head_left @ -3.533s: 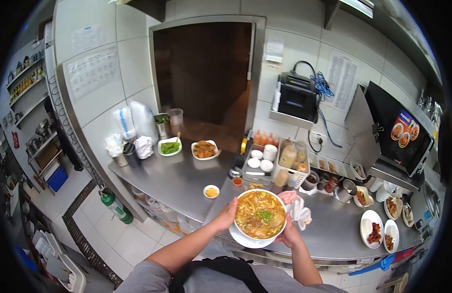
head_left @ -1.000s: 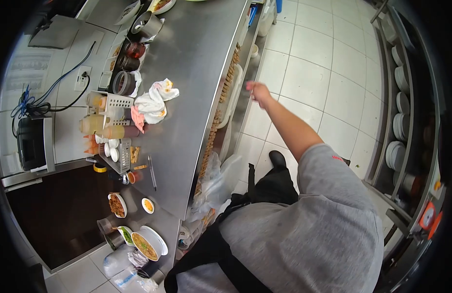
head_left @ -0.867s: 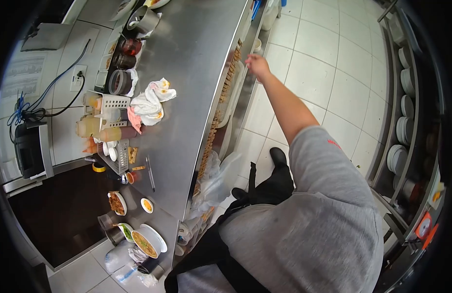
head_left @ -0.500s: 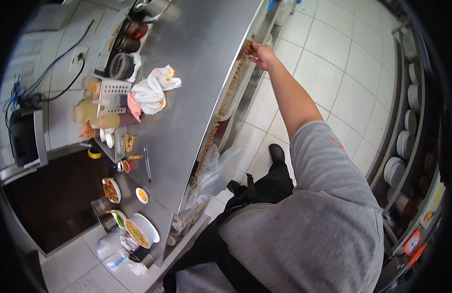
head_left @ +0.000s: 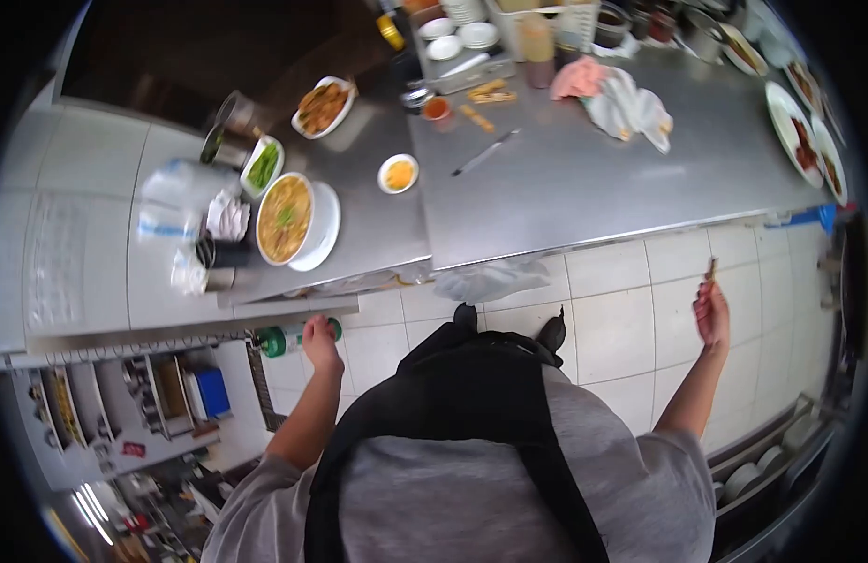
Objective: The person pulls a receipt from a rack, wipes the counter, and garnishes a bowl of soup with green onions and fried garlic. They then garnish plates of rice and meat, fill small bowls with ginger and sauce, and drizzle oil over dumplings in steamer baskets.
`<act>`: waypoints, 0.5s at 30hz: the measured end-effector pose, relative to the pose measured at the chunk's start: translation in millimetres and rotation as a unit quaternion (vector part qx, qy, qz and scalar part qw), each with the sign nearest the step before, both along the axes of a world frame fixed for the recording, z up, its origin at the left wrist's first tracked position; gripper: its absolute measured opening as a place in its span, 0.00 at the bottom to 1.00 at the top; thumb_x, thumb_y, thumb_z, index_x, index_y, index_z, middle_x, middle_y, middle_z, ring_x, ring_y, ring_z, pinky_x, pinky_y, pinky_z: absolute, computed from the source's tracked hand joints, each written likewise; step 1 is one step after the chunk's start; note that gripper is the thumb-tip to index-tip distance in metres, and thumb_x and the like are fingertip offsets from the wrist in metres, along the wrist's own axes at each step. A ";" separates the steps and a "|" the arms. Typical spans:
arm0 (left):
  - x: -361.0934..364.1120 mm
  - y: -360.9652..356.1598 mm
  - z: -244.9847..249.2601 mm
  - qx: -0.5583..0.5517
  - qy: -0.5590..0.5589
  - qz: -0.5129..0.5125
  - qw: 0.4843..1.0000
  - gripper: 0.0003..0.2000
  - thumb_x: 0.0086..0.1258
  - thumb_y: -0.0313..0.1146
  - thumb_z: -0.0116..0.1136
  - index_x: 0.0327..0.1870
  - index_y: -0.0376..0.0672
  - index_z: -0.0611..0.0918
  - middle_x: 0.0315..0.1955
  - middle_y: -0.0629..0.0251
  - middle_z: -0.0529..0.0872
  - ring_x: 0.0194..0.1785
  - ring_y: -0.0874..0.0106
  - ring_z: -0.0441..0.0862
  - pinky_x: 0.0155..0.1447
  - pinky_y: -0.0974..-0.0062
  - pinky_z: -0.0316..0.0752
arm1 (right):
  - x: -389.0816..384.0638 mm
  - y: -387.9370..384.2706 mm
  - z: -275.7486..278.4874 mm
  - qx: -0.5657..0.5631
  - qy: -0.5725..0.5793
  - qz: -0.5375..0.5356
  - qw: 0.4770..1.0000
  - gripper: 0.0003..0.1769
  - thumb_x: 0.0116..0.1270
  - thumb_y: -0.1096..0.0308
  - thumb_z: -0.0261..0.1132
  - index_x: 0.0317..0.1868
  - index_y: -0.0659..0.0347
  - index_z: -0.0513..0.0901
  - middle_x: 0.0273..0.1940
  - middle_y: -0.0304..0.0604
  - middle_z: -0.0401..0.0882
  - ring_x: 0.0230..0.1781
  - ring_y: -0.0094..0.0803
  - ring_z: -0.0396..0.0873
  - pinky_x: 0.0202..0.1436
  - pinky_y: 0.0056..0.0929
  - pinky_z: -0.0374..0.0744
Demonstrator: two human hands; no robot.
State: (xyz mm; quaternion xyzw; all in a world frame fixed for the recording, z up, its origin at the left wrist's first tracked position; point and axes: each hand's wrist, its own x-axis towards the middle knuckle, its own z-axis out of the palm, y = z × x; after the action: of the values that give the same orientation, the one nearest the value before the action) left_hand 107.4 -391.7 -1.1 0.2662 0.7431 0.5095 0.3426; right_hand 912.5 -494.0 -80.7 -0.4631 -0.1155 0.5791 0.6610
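My right hand (head_left: 709, 314) is raised over the floor, right of my body, its fingers pinched on a small brown wooden strip (head_left: 711, 269) that looks like a clothespin. Similar wooden pieces (head_left: 490, 94) lie on the steel counter (head_left: 565, 188). Low on the left, my left hand (head_left: 321, 342) is loosely curled, and nothing shows in it. It overlaps a green bottle (head_left: 282, 340) in this view. Nearest to it on the counter is a white bowl of soup (head_left: 286, 220) on a plate. A small cup of yellow food (head_left: 397, 174) stands to the right.
A dish of brown food (head_left: 323, 107) and one of chopped greens (head_left: 262, 166) stand at the counter's left. A pink and white cloth (head_left: 631, 111) and a pen-like stick (head_left: 485, 153) lie farther right. Oval plates (head_left: 793, 136) of food line the right end. A plastic bag (head_left: 490, 279) hangs below the edge.
My right hand has left the row of brown pieces under the counter edge with one in its fingers. The view has swung left, and my left hand has come into sight.
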 end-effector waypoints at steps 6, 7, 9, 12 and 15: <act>-16.3 67.9 27.5 0.035 -0.066 -0.006 0.997 0.15 0.79 0.38 0.50 0.58 0.39 0.76 0.38 0.65 0.84 0.40 0.75 0.82 0.48 0.78 0.79 | -339.1 146.2 172.8 0.020 -0.231 0.317 0.920 0.10 0.70 0.66 0.64 0.48 0.59 0.85 0.30 0.30 0.79 0.26 0.13 0.70 0.25 0.14 0.67; -20.1 77.9 32.6 0.029 -0.114 -0.014 0.993 0.16 0.79 0.38 0.50 0.61 0.38 0.75 0.40 0.63 0.84 0.42 0.74 0.82 0.49 0.77 0.79 | -389.9 168.0 188.4 0.013 -0.258 0.350 0.901 0.11 0.70 0.65 0.64 0.47 0.61 0.86 0.30 0.32 0.80 0.26 0.14 0.72 0.27 0.14 0.69; -30.0 92.5 40.2 0.011 -0.188 -0.042 0.981 0.18 0.79 0.38 0.49 0.63 0.37 0.71 0.44 0.58 0.84 0.45 0.70 0.82 0.53 0.75 0.79 | -476.1 211.1 169.5 0.055 -0.287 0.361 0.886 0.11 0.69 0.65 0.65 0.45 0.64 0.87 0.30 0.34 0.82 0.28 0.19 0.78 0.31 0.20 0.76; -47.0 105.7 30.7 -0.007 -0.216 -0.039 0.976 0.17 0.79 0.39 0.49 0.60 0.37 0.71 0.45 0.57 0.84 0.45 0.71 0.82 0.52 0.75 0.79 | -569.0 275.7 116.0 0.082 -0.324 0.345 0.877 0.13 0.67 0.64 0.67 0.44 0.66 0.86 0.31 0.43 0.85 0.26 0.23 0.80 0.32 0.23 0.79; -48.7 96.5 28.9 -0.015 -0.218 -0.069 0.973 0.15 0.79 0.40 0.49 0.57 0.40 0.72 0.41 0.60 0.84 0.41 0.73 0.81 0.50 0.77 0.78 | -613.5 297.5 98.8 0.073 -0.307 0.383 0.868 0.21 0.67 0.59 0.68 0.53 0.66 0.82 0.33 0.45 0.85 0.26 0.26 0.81 0.32 0.26 0.80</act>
State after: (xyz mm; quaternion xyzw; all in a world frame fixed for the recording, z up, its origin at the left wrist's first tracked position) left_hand 58.7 -295.2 27.8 0.1939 0.6381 0.5192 0.5344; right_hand 299.0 -196.6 18.1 -0.4872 -0.5227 0.6054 0.3505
